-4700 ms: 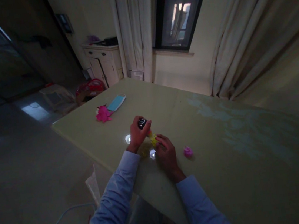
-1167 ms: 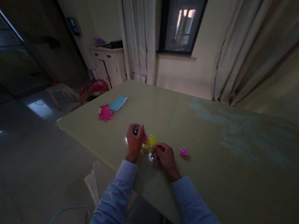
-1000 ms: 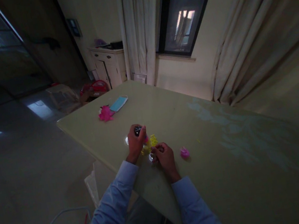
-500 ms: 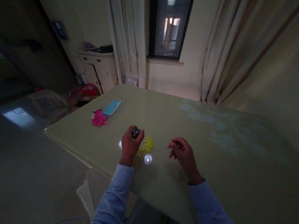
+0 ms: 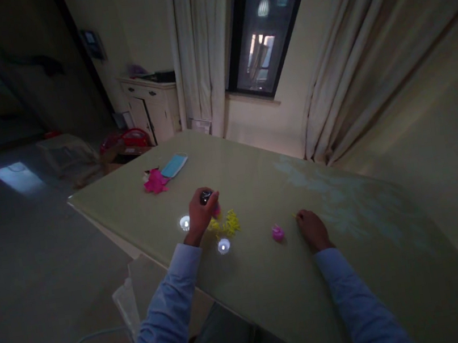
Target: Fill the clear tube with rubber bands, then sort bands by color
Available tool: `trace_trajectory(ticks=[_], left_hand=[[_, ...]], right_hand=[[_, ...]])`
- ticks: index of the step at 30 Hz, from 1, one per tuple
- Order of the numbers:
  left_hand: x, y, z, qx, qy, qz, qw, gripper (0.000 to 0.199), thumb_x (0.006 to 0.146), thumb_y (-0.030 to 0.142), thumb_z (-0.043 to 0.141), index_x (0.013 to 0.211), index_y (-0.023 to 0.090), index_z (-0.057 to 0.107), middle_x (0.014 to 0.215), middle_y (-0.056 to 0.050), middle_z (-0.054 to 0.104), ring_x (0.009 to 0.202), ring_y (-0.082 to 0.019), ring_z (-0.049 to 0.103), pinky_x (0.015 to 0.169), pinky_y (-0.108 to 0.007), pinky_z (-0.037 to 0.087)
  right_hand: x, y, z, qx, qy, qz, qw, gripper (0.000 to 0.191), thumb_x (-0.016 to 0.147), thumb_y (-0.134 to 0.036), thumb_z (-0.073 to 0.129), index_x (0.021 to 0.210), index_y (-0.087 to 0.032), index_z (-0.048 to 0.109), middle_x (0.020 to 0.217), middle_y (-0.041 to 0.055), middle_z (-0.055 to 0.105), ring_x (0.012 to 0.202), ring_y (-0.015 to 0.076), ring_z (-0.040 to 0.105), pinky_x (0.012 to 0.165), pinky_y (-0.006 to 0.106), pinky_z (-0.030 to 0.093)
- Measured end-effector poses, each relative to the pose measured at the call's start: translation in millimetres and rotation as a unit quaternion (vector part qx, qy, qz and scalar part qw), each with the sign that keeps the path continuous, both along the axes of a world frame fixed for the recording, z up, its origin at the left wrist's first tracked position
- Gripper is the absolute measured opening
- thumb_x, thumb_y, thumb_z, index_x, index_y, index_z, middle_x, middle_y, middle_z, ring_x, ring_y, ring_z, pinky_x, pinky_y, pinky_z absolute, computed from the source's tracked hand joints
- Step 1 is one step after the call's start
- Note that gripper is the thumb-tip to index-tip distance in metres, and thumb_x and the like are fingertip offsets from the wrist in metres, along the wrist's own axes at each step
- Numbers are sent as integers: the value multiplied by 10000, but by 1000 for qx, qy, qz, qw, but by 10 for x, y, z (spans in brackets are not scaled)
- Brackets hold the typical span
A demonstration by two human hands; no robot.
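Note:
My left hand [image 5: 201, 211] is closed around a small bottle with a black, shiny top [image 5: 206, 197]. Something pinkish shows below its fingers. Beside it on the table lies a loose heap of thin yellow bits [image 5: 231, 224]. Two small round clear items, each with a bright spot, sit close by: one [image 5: 184, 223] left of the wrist, the other [image 5: 223, 246] in front of the heap. To the right my right hand [image 5: 313, 230] rests low over the table, fingertips pinched at a tiny yellow bit [image 5: 294, 215]. Between the hands is a small round pink thing [image 5: 278, 233].
A crumpled pink item [image 5: 155, 181] and a blue face mask [image 5: 175, 165] lie toward the table's far left. The pale green table [image 5: 246, 169] has a leaf pattern at right. Beyond it stand a white cabinet [image 5: 158, 110] and long curtains [image 5: 197, 50].
My right hand has moved right and down to the tiny yellow bit. The small pink thing it had covered now shows on the table. My left hand still holds the bottle, slightly shifted.

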State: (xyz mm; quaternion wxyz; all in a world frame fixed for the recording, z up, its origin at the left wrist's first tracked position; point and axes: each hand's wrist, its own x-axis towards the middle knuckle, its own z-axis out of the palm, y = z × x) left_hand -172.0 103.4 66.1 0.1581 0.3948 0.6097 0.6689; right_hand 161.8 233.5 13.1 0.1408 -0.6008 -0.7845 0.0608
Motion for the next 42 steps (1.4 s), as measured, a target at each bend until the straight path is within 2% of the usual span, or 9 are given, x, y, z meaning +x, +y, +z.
trace_trajectory(ticks=[7,9,12,16,20,28,32,36,42], left_hand=[[-83,-12,-8,33,-99,-22,994,287,769,455,683,814,182,606,668,-19,657,629,-172,651,581,-258,505],[-47,1,19,43,-120,-32,991,294,782,464,668,819,180,602,674,-24,666,633,-174,659,592,-266,516],[15,33,46,38,-86,-34,995,290,790,461,668,821,178,610,672,-15,660,613,-157,646,585,-251,505],[42,66,31,36,-64,-41,996,275,783,446,676,820,180,616,672,-9,652,620,-154,639,584,-245,495],[53,64,3,31,-94,-31,995,271,778,444,664,822,181,613,657,-7,644,611,-156,625,583,-250,493],[103,100,-2,5,-26,-30,999,224,748,403,692,763,189,626,648,16,616,588,-130,575,563,-224,449],[127,133,-12,36,-96,-16,995,234,762,410,675,780,186,609,640,12,623,593,-137,605,567,-231,469],[164,162,-29,77,-217,-5,973,245,753,413,659,758,183,578,593,30,587,587,-141,624,569,-241,493],[151,149,-37,76,-344,-7,936,285,715,443,644,789,176,577,644,19,633,557,-123,611,539,-237,483]], right_hand=[[-183,-66,161,29,32,11,999,243,877,-240,422,814,-167,645,865,125,665,774,207,587,686,301,393],[-367,-177,214,40,51,53,997,225,886,-257,439,840,-180,645,901,102,665,802,194,592,725,290,408],[-720,-417,261,48,83,168,981,201,901,-254,460,848,-179,638,882,88,658,792,191,582,735,287,415],[-1129,-712,239,6,70,253,965,159,906,-201,485,867,-180,637,896,76,663,818,183,585,751,268,417],[-1321,-831,142,-34,34,238,970,141,898,-167,517,860,-182,652,909,81,677,823,184,597,733,261,405],[-1351,-842,48,-40,45,187,981,152,868,-145,524,832,-175,668,882,86,684,791,186,604,694,267,394],[-1376,-912,83,-54,131,191,971,145,842,-165,535,843,-168,680,888,74,689,809,178,607,720,264,419],[-1453,-1014,88,-115,374,169,905,164,808,-260,571,859,-187,708,857,47,704,756,175,608,691,269,455],[-1625,-1239,111,-277,588,112,751,309,758,-383,661,999,-197,718,695,-11,618,528,119,472,500,231,387]])
